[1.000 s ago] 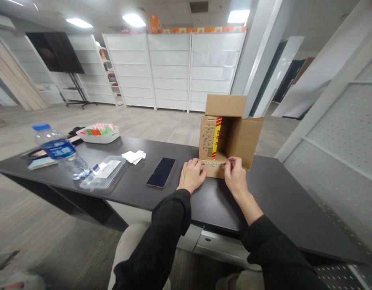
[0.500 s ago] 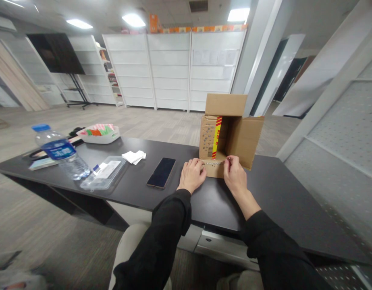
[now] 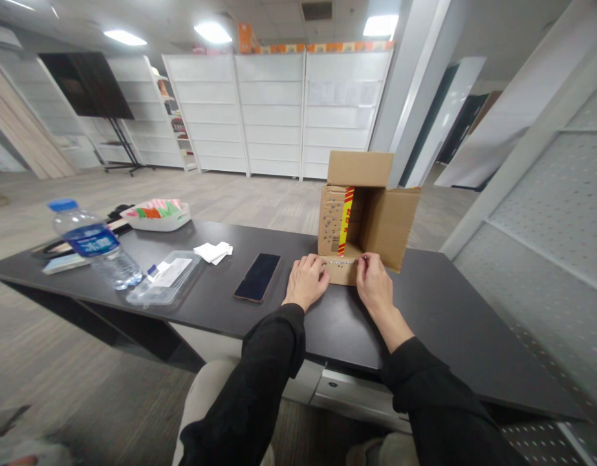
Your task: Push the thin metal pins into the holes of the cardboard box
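An open cardboard box point(image 3: 373, 223) lies on its side with its opening towards me. Its front flap point(image 3: 343, 277) stretches out between my hands and bears a row of small shiny dots. My left hand point(image 3: 306, 279) is closed, its curled fingers gripping the left end of that flap. At the flap's right end my right hand point(image 3: 374, 281) is closed in a pinch; what sits between thumb and finger is too small to make out. Several small dark dots mark the box's left flap point(image 3: 331, 220), beside a yellow and red tape strip point(image 3: 345, 221).
A phone point(image 3: 257, 277) lies left of my left hand. Further left are white tissues point(image 3: 213, 252), a clear plastic case point(image 3: 165, 278), a water bottle point(image 3: 95, 244) and a white tray point(image 3: 160, 222) of colourful packets. A perforated panel point(image 3: 535, 213) borders the dark desk point(image 3: 424, 343) on the right.
My right hand has dropped slightly towards the front flap and a little left. My left hand keeps its place on the flap. The whole view has shifted slightly.
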`<action>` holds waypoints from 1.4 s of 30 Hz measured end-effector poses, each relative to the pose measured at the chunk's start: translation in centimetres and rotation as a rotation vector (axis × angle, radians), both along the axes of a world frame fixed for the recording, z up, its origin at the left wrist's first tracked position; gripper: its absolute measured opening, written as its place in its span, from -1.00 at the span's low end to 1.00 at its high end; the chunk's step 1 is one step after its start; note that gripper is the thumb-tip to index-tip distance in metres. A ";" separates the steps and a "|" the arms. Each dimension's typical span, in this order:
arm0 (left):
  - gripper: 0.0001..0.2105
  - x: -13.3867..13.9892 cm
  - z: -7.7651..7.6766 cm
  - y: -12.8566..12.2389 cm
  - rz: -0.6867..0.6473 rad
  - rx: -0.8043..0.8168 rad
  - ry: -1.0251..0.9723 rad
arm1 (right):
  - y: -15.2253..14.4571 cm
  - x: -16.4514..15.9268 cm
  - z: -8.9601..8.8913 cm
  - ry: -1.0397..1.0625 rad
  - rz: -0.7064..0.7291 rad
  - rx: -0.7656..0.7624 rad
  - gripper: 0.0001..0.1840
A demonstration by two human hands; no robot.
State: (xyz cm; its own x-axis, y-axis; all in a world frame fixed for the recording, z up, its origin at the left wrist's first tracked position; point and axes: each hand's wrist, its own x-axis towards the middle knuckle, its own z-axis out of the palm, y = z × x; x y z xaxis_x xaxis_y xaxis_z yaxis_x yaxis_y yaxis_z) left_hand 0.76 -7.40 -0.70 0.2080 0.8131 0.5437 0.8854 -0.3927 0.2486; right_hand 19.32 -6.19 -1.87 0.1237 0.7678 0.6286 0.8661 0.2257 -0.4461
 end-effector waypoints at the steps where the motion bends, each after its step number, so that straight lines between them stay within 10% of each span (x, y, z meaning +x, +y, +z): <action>1: -0.86 0.0 0.0 0.0 0.000 -0.001 -0.001 | 0.0 0.0 0.0 -0.001 0.008 0.008 -0.67; 42: -0.87 0.0 0.0 0.0 -0.001 0.000 -0.001 | 0.4 0.1 -0.5 -0.019 0.072 0.072 -0.70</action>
